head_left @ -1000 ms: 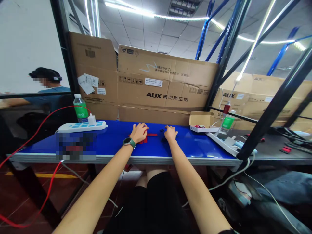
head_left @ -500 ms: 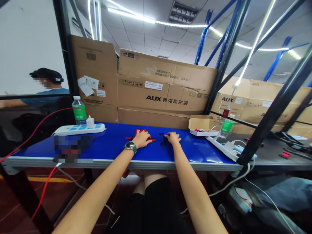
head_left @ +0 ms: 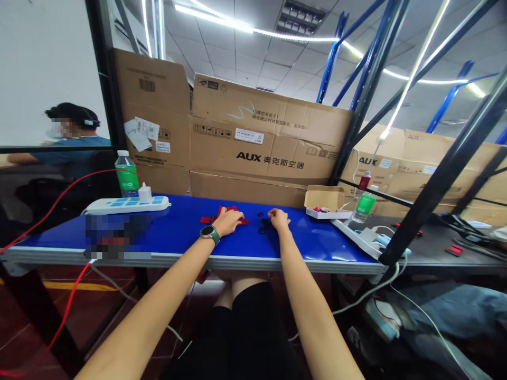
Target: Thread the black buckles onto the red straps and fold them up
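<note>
Both my arms reach out over a blue table. My left hand, with a watch on its wrist, lies on top of several small red pieces; its fingers are curled over them. My right hand rests a little to the right, fingers curled down beside small black parts. Whether either hand actually grips a piece is too small to make out.
A white power strip and a green-labelled bottle stand at the back left. A small open cardboard box, another bottle and a second power strip sit at the right. Large cartons wall the back. A person sits at far left.
My hands have stayed over the red and black pieces, shifting only slightly; the view has wobbled a little.
</note>
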`<state>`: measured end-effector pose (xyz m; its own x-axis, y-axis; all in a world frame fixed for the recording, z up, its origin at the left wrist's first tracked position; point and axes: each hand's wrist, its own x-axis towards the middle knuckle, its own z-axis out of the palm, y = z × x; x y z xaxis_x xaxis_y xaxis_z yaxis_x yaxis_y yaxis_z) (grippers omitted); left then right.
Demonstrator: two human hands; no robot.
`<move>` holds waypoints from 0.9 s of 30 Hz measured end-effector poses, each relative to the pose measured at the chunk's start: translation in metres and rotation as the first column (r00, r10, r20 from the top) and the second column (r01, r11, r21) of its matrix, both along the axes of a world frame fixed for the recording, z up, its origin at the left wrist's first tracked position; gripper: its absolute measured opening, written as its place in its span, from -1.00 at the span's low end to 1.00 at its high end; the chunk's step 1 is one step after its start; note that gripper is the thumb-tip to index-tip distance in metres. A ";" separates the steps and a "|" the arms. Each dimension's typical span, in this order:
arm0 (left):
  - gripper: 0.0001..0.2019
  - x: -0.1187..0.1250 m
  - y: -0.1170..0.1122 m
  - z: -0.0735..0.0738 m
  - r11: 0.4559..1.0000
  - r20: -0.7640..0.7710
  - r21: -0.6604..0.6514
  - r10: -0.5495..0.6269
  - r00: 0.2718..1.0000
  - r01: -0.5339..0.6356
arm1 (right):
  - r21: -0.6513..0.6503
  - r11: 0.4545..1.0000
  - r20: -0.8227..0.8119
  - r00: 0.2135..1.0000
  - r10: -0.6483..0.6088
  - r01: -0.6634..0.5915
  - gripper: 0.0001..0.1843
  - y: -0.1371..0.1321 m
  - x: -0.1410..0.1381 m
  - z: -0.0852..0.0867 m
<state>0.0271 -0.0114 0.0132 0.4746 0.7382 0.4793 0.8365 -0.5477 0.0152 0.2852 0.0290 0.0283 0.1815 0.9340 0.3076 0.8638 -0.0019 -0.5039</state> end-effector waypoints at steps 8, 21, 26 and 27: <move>-0.77 -0.002 0.000 0.003 0.997 0.081 0.019 0.072 0.994 -0.074 | -0.116 0.967 0.115 0.964 0.239 -0.226 -0.88 -0.015 0.005 0.005; -0.79 -0.002 -0.002 0.006 0.973 0.047 -0.053 0.228 0.972 -0.226 | 0.018 0.769 0.002 0.769 0.640 -0.640 -0.77 -0.023 0.004 0.023; -0.75 -0.003 -0.005 0.009 0.967 0.079 -0.063 0.253 0.964 -0.248 | -0.105 0.771 0.079 0.768 0.636 -0.628 -0.74 -0.016 -0.010 0.013; -0.75 -0.003 -0.006 0.009 0.970 0.087 -0.071 0.240 0.967 -0.234 | -0.092 0.761 0.086 0.756 0.649 -0.643 -0.73 -0.015 -0.015 0.010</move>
<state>0.0238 -0.0173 0.0226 0.2374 0.8527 0.4653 0.9356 -0.3296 0.1266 0.2702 0.0137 0.0387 -0.5016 0.8326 0.2349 0.7172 0.5521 -0.4252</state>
